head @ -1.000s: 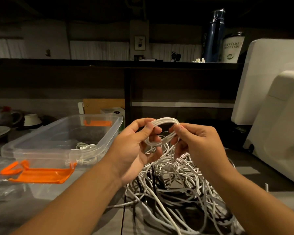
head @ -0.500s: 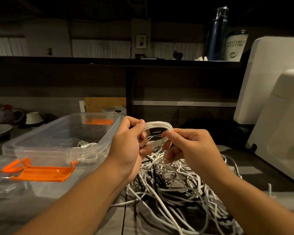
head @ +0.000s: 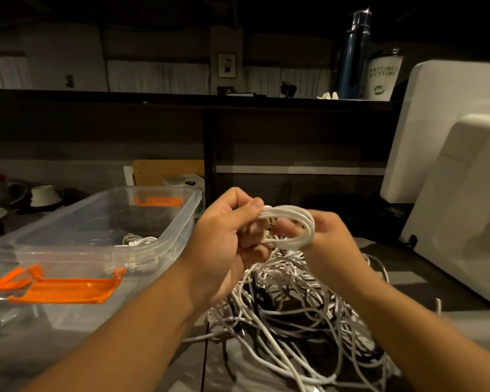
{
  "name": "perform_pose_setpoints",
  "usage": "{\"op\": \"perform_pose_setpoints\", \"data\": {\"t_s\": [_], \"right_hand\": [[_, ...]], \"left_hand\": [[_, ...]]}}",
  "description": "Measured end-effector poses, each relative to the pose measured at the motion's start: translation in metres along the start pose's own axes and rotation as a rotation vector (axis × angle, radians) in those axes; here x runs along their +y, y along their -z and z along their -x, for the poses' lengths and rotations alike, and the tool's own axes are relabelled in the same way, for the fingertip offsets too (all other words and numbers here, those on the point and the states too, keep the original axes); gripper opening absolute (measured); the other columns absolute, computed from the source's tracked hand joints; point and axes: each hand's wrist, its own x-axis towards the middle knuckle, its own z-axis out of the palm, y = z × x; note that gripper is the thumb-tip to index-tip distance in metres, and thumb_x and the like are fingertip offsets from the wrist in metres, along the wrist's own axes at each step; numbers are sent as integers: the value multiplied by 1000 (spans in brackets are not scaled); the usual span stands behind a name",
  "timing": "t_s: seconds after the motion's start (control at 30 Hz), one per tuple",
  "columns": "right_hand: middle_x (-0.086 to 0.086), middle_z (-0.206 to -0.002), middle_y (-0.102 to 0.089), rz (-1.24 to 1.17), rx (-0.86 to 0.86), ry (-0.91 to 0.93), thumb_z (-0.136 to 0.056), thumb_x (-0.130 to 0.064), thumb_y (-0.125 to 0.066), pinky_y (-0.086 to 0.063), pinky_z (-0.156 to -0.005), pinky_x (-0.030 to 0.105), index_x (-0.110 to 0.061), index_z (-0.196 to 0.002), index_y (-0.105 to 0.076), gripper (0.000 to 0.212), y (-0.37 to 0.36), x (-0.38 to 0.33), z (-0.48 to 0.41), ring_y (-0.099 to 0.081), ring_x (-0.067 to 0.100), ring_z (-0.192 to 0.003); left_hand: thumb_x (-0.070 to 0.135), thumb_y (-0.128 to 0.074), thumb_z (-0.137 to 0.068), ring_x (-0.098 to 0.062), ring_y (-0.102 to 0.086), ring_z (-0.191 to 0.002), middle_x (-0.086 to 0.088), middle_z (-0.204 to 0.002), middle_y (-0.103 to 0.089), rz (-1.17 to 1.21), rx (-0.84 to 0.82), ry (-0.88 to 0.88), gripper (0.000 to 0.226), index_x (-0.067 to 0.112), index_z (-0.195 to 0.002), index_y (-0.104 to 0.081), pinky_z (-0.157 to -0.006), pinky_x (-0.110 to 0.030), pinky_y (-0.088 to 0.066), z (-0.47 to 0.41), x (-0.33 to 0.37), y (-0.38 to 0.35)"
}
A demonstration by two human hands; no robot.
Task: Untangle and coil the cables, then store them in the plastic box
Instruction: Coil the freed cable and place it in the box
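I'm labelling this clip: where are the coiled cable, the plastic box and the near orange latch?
coiled cable [head: 293, 214], head view, top strands of the loop.
plastic box [head: 57, 250], head view, its near rim.
near orange latch [head: 68, 291], head view, middle of its flat face.

A dark blue bottle [head: 354, 52] and a white printed cup [head: 383, 76] stand together at the shelf's [head: 153, 95] right end. A white device [head: 464, 193] occupies the surface's right edge.
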Motion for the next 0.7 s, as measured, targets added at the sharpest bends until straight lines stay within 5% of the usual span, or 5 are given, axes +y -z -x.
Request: {"op": "perform_pose_setpoints", "data": {"t_s": [0.17, 0.37, 0.57, 0.7], "right_hand": [[7, -67, -67, 362, -149, 35, -97, -42, -61, -38, -50, 37, -30, -91, -76, 20, -10, -1, 8, -48, 16, -48], [-11, -71, -65, 645, -147, 336, -94, -52, -49, -50, -59, 40, -25, -89, -72, 36, -12, -13, 15, -58, 9, -63], [-12, -107, -55, 807, -11, 627, -99, -41, -45, -51, -53, 32, -25, -93, -71, 32, -6, -13, 11, -57, 8, -70], [-11, -90, -67, 962, 19, 703, -100, -37, -40, -50, -51, 35, -25, -94, -66, 29, 0, -12, 5, -57, 14, -70]], "left_hand": [[13, -44, -107, -6, -34, -46, 3, -57, -42, -62, 253, -93, 28, 13, -79, -43, -43, -20, -35, -13, -1, 13], [15, -44, -108, -8, -31, -48, 0, -63, -41, -84, 436, -134, 24, 12, -83, -43, -42, -21, -31, -23, -12, 18], [22, -46, -107, -12, -36, -55, 0, -68, -44, -303, 426, -46, 23, 14, -86, -46, -50, -25, -35, -22, -22, 15], [23, -48, -107, -8, -38, -51, 1, -66, -48, -355, 368, 40, 20, 12, -90, -51, -47, -24, -32, -20, -23, 16]]}}
